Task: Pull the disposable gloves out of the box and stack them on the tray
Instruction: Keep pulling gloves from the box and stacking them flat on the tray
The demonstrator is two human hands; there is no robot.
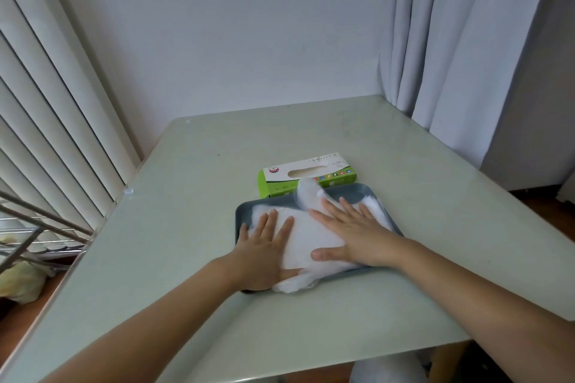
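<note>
Both of my arms (149,326) are reaching out over the pale green counter (193,171). The gray tray (243,211) is sitting on it right in front of me. The white gloves (308,239) are lying on the tray in a soft pile, and one corner is hanging over the near edge. Just behind the tray, the green box (280,183) is lying with its slot facing up. One glove (306,196) is sticking up by the box, and I cannot tell if it is out of the slot.

My left hand (264,246) and my right hand (354,233) are pressing flat on the pile with straight fingers, gripping nothing. I think I am patting the pile down. To do it well, I should be pushing gently and evenly, so the slippery gloves are not bunching up or slipping off the tray.
</note>
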